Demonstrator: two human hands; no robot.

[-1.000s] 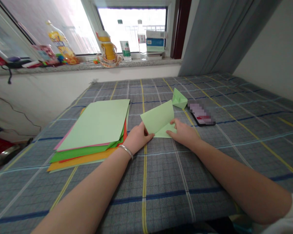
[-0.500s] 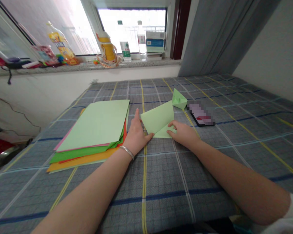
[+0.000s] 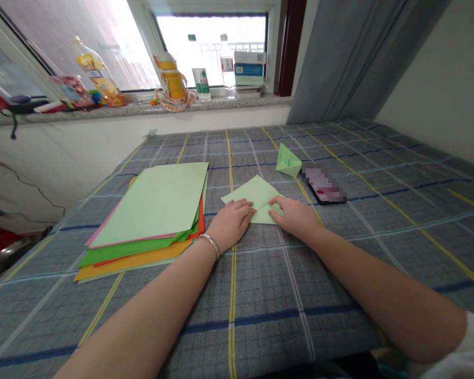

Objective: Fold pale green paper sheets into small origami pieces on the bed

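Observation:
A light green sheet of folding paper (image 3: 256, 187) lies on the checked cloth, its left flap folded over toward the middle and a crease running across it. My left hand (image 3: 233, 218), with a silver bangle at the wrist, rests palm-down on this flap, fingers stretched over it. At the paper's right side my right hand (image 3: 296, 213) grips the edge with thumb and forefinger; its other fingers are curled and partly hidden. Just behind stands a small folded green paper shape (image 3: 288, 161). To the left is a stack of coloured paper (image 3: 154, 205), a light green sheet on top.
A phone (image 3: 324, 184) with a blurred screen lies right of the folded shape. Along the windowsill (image 3: 221, 105) stand a yellow cup (image 3: 174, 79), a juice bottle (image 3: 98, 76), clear bottles (image 3: 228, 68) and boxes (image 3: 249, 71). A grey curtain (image 3: 339, 58) hangs at the right.
The paper's raised left flap has come down flat toward the right. My left hand has moved from the flap's outer edge onto its top; my right hand keeps its place.

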